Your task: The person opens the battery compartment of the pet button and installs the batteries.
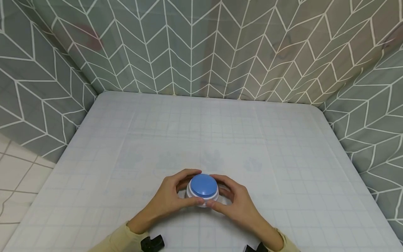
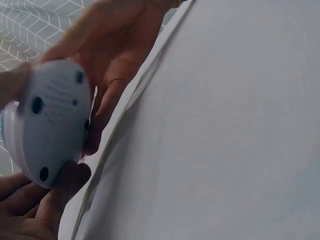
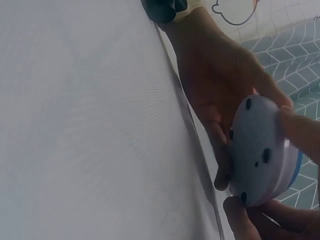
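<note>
Both hands hold a round white push button with a blue domed top (image 1: 203,185), close to the front of the table in the head view. My left hand (image 1: 171,194) grips its left side, thumb at the near edge and fingers round the far side. On the opposite side, my right hand (image 1: 237,199) grips it the same way, and the two thumbs nearly meet. The white underside (image 2: 55,125) shows in the left wrist view, with several dark round spots and faint print. In the right wrist view the push button (image 3: 260,150) appears raised above the table surface.
A white table cover with a faint grid (image 1: 195,133) spreads around the hands. Grey-green curtains with white chevron lines (image 1: 201,49) hang behind and at both sides. Black wrist cameras (image 1: 152,243) sit by the sleeves. Pale floor tiles (image 1: 19,182) show at left.
</note>
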The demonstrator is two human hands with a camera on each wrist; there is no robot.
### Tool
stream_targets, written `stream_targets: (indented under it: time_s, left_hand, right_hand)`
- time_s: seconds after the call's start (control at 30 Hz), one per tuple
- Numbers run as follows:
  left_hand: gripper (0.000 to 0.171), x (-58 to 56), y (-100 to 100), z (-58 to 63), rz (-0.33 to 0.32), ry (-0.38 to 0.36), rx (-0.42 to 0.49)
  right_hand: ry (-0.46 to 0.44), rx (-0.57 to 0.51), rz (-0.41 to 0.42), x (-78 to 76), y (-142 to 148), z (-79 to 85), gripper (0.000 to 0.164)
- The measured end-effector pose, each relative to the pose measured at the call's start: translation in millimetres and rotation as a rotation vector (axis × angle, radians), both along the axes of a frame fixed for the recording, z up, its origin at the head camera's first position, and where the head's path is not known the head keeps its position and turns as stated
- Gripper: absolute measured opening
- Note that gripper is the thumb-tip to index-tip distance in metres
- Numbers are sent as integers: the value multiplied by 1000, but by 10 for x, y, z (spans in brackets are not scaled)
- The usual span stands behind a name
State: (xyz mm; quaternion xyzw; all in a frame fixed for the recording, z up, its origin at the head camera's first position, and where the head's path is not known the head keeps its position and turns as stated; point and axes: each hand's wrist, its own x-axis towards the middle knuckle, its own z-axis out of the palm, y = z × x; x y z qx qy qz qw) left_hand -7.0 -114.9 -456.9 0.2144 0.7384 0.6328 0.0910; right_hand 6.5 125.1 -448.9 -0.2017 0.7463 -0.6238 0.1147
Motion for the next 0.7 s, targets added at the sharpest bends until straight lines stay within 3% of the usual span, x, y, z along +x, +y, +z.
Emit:
stream_targets:
  time_s: [0.3,0.7]
  left_hand:
    - [82,21,-21,-22,40,199,-203]
    - [86,-8,29,-75,17,317,-287]
  right_hand:
    - [133,-16,-2,21,-49,126,72]
    - [337,326,-124,-23,68,-37,78]
